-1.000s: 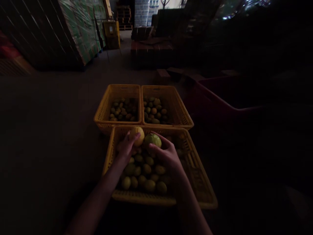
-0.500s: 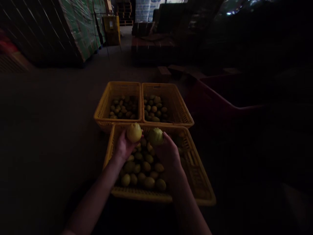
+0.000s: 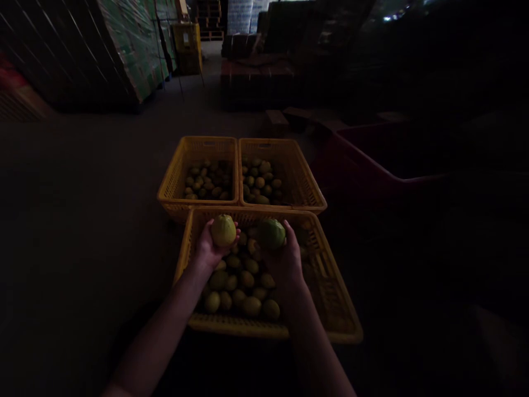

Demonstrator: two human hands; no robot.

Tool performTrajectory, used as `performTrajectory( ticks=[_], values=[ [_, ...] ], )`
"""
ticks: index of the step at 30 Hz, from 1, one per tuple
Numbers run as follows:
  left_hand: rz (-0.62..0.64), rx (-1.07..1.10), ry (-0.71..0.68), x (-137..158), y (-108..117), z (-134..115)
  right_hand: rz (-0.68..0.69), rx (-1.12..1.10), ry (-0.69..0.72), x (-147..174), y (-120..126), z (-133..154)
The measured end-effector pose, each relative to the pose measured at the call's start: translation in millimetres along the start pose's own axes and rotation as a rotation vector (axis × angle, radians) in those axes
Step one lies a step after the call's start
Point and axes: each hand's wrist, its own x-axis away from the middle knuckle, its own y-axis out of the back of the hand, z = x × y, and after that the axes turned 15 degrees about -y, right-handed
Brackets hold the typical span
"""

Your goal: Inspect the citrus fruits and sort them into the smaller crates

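Lemons fill the near yellow crate [image 3: 330,298], and I have one fruit in each of my hands above its far end. My left hand [image 3: 209,251] is cupped palm up under a yellow lemon [image 3: 223,230], fingers curled around its underside and sides, so the fruit sits lifted clear of the pile. My right hand [image 3: 285,262] wraps a greener lemon [image 3: 271,233] from the right and below, fingers bent partway around it, thumb side hidden from me in the dim light. The two held fruits are near each other but apart, with a gap between them, both just short of the crate's far rim.

Below my hands the loose lemons [image 3: 243,289] lie heaped in the crate, mostly toward the near and left part. Beyond it, touching its far wall, stand two smaller yellow crates side by side: the left crate [image 3: 173,184] and the right crate [image 3: 301,182], each with a low layer of small greenish fruit on the bottom. All three sit on the dark floor [image 3: 82,220]. A dark red tub [image 3: 372,176] stands to the right, and wrapped pallet stacks [image 3: 132,49] rise at the far left.
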Motion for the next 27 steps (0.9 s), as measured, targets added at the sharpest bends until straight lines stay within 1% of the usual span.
performTrajectory(
  ticks=[2,3,7,11,12,14,16,18,21,24,27],
  values=[
    [-0.081,-0.019,-0.033,1.9,-1.5,1.1,-0.007,-0.004,-0.025,1.0,-1.1,2.7],
    [-0.100,-0.019,-0.042,3.3,-2.4,1.3,-0.015,-0.009,-0.058,1.0,-2.0,4.2],
    [-0.048,0.065,-0.022,8.6,-5.1,-0.4,-0.078,-0.055,-0.205,2.7,-8.9,8.9],
    [-0.099,0.053,-0.047,7.7,-6.5,-0.7,-0.144,-0.061,-0.287,6.4,-16.9,10.6],
    [-0.101,0.062,-0.039,6.7,-6.6,-0.1,-0.155,-0.055,-0.283,6.3,-17.7,10.5],
    [-0.103,0.109,0.002,4.7,-6.1,1.1,-0.151,-0.037,-0.210,4.8,-17.1,9.6],
    [-0.133,0.151,0.040,3.6,-5.0,1.8,-0.113,-0.014,-0.110,2.4,-14.7,8.0],
    [-0.151,0.169,0.033,3.4,-3.5,1.5,-0.065,0.003,-0.071,1.0,-13.1,6.6],
    [-0.128,0.154,-0.012,3.1,-1.4,0.7,-0.078,-0.001,-0.150,2.4,-15.5,6.2],
    [-0.058,0.099,0.003,2.4,-1.0,1.7,-0.113,-0.007,-0.237,6.1,-21.1,7.1],
    [0.010,0.045,-0.022,4.3,-3.5,3.6,-0.040,0.023,-0.264,9.8,-24.5,8.4]
  ],
)
